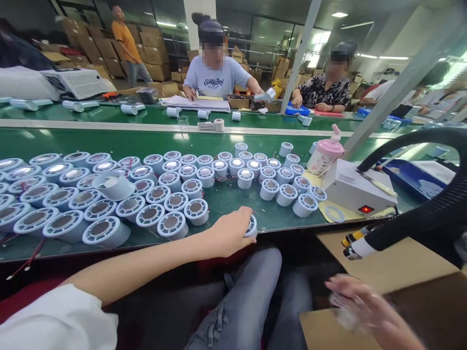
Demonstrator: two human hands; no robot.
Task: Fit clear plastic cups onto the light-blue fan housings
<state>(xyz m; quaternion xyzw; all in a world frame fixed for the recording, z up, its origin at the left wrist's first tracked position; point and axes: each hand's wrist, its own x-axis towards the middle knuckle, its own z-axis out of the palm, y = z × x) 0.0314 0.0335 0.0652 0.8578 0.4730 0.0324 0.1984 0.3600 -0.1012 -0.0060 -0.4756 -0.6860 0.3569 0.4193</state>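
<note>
My left hand (229,229) reaches across to the near edge of the green bench (233,201) and closes over a small white round part (251,226) with a silver face. Several more of these white round parts (171,187) stand in rows across the bench to its left and behind it. My right hand (359,302) is low at the right, blurred, above a brown cardboard box (386,265); it seems to hold a clear plastic bag (346,316). My lap in grey jeans lies below.
A white box unit (355,187) with a red switch stands right of the parts, a pink-lidded cup (324,153) behind it. A black corrugated hose (430,214) curves in from the right. Two people (217,68) sit across a second bench; a third person stands by stacked cartons.
</note>
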